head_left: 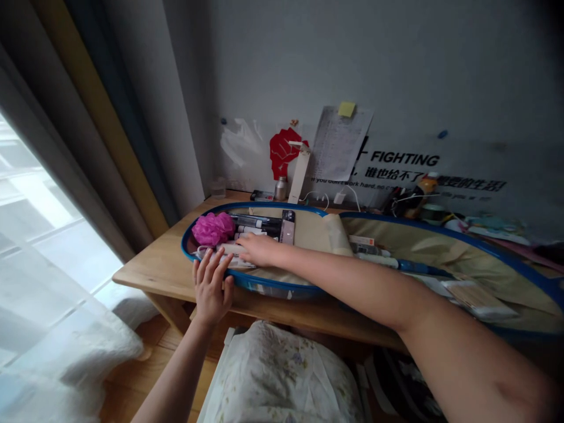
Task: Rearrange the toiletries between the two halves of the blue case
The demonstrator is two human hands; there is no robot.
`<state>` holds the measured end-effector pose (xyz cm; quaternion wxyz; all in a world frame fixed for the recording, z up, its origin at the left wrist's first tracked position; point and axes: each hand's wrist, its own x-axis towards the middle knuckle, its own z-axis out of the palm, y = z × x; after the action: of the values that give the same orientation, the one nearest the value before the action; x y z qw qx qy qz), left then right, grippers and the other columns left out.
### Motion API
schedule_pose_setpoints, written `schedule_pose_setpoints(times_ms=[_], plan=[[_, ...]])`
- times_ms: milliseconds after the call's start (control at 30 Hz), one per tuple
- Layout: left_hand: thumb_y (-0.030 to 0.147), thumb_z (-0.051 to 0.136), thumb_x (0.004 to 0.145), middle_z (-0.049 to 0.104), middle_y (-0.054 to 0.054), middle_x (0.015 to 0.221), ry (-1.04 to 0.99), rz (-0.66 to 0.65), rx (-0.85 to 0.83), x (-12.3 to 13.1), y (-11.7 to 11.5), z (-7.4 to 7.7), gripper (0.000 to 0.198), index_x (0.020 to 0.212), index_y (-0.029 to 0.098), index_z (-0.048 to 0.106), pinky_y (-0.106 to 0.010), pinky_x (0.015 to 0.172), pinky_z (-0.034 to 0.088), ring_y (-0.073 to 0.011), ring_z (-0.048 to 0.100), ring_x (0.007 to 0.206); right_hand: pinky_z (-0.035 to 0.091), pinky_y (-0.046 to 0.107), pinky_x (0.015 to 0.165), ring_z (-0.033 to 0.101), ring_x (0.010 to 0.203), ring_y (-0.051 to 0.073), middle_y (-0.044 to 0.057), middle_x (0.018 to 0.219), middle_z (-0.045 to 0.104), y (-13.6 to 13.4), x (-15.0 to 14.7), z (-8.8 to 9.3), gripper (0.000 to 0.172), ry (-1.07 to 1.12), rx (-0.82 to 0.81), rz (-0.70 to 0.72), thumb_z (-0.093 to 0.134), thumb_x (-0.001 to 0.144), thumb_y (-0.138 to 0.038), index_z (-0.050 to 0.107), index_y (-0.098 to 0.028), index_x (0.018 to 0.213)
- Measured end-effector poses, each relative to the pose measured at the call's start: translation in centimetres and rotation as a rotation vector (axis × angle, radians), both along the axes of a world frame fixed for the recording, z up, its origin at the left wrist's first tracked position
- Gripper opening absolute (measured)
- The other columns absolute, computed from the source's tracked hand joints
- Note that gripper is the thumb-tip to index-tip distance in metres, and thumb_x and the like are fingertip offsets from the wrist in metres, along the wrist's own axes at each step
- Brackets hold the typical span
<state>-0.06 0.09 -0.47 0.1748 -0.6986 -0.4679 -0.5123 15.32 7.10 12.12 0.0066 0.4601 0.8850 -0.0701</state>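
A long tan basket with a blue rim (pixel 264 283) lies on a wooden desk (pixel 154 270). My left hand (pixel 211 285) rests at its near rim, fingers spread and raised. My right hand (pixel 258 248) reaches into the basket's left end and lies palm down on white tubes and small packages (pixel 229 249). Beside it sit a pink mesh sponge (pixel 212 228), dark tubes (pixel 259 222) and a small mauve box (pixel 287 229). Whether the right fingers grip anything is hidden.
More tubes and packets (pixel 379 255) lie further right in the basket. Bottles, cables and clutter (pixel 414 194) line the wall under papers and a red fist sticker (pixel 284 151). Curtains hang at left. A floral cushion (pixel 282 376) sits below the desk edge.
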Motion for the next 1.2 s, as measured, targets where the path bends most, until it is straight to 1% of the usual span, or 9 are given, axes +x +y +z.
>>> schedule_pose_setpoints(times_ms=[133, 267, 333, 433, 567, 667, 800, 967, 1200], plan=[[0.030, 0.042, 0.098, 0.060, -0.010, 0.141, 0.001, -0.007, 0.014, 0.0, 0.1, 0.1, 0.043, 0.137, 0.023, 0.058, -0.048, 0.124, 0.017, -0.0256, 0.037, 0.145, 0.049, 0.031, 0.088, 0.066, 0.110, 0.024, 0.011, 0.132, 0.064, 0.4, 3.5, 3.5, 0.048, 0.022, -0.013, -0.056, 0.060, 0.091, -0.041, 0.057, -0.023, 0.135], [0.031, 0.043, 0.098, 0.059, -0.011, 0.142, 0.002, -0.009, 0.007, -0.1, 0.1, 0.0, 0.043, 0.138, 0.023, 0.057, -0.048, 0.124, 0.017, -0.0264, 0.037, 0.145, 0.050, 0.027, 0.074, 0.069, 0.079, 0.016, 0.008, 0.106, 0.074, 0.9, 12.1, 8.4, 0.035, 0.001, -0.076, -0.204, 0.046, 0.096, -0.037, 0.067, -0.020, 0.118], [0.031, 0.043, 0.098, 0.059, -0.011, 0.142, 0.002, -0.012, 0.010, -0.2, 0.1, 0.0, 0.044, 0.139, 0.023, 0.056, -0.048, 0.124, 0.017, -0.0266, 0.037, 0.146, 0.049, 0.026, 0.068, 0.068, 0.073, 0.016, 0.008, 0.096, 0.075, 0.3, 17.3, 9.9, 0.033, -0.022, -0.121, -0.272, 0.050, 0.092, -0.038, 0.071, -0.017, 0.107], [0.029, 0.044, 0.098, 0.058, -0.011, 0.143, 0.003, -0.026, 0.028, -0.1, 0.0, 0.1, 0.044, 0.139, 0.023, 0.055, -0.047, 0.124, 0.016, -0.0260, 0.036, 0.146, 0.051, 0.026, 0.078, 0.070, 0.091, 0.019, 0.009, 0.105, 0.075, -2.2, 24.3, 9.9, 0.032, -0.019, -0.330, -0.344, 0.064, 0.079, -0.042, 0.075, -0.021, 0.102], [0.028, 0.044, 0.098, 0.057, -0.011, 0.144, -0.002, -0.038, 0.047, 0.0, 0.0, 0.3, 0.043, 0.138, 0.022, 0.056, -0.045, 0.124, 0.016, -0.0253, 0.036, 0.146, 0.045, 0.026, 0.089, 0.066, 0.111, 0.018, 0.018, 0.124, 0.068, -7.4, 30.3, 7.1, 0.045, -0.005, -0.296, -0.446, 0.071, 0.069, -0.044, 0.076, -0.025, 0.110], [0.030, 0.044, 0.098, 0.058, -0.011, 0.143, -0.016, -0.029, 0.032, 0.0, 0.0, 0.3, 0.042, 0.137, 0.022, 0.058, -0.046, 0.124, 0.016, -0.0260, 0.037, 0.145, 0.041, 0.027, 0.095, 0.064, 0.116, 0.017, 0.022, 0.130, 0.063, -10.8, 32.0, 5.2, 0.048, 0.058, -0.272, -0.443, 0.065, 0.073, -0.051, 0.075, -0.026, 0.113], [0.031, 0.043, 0.099, 0.059, -0.012, 0.142, -0.005, -0.020, 0.030, -0.1, 0.1, 0.2, 0.042, 0.136, 0.021, 0.059, -0.046, 0.124, 0.017, -0.0261, 0.038, 0.145, 0.035, 0.035, 0.113, 0.051, 0.136, 0.028, 0.017, 0.147, 0.053, -13.2, 32.0, 4.3, 0.066, 0.036, -0.355, -0.424, 0.057, 0.076, -0.059, 0.066, -0.025, 0.131], [0.029, 0.044, 0.098, 0.057, -0.011, 0.144, 0.014, -0.030, 0.054, -0.2, 0.2, 0.1, 0.043, 0.139, 0.022, 0.056, -0.045, 0.124, 0.016, -0.0259, 0.037, 0.146, 0.028, 0.041, 0.122, 0.039, 0.145, 0.035, 0.015, 0.156, 0.041, -13.5, 31.0, 3.9, 0.091, -0.051, -0.347, -0.431, 0.059, 0.071, -0.068, 0.053, -0.015, 0.145], [0.028, 0.044, 0.098, 0.058, -0.011, 0.143, 0.019, -0.034, 0.069, -0.1, 0.1, 0.4, 0.043, 0.139, 0.022, 0.055, -0.044, 0.124, 0.016, -0.0245, 0.036, 0.146, 0.032, 0.043, 0.120, 0.040, 0.144, 0.035, 0.014, 0.156, 0.042, -13.3, 30.8, 3.1, 0.100, -0.078, -0.323, -0.448, 0.066, 0.063, -0.072, 0.046, -0.023, 0.148]])
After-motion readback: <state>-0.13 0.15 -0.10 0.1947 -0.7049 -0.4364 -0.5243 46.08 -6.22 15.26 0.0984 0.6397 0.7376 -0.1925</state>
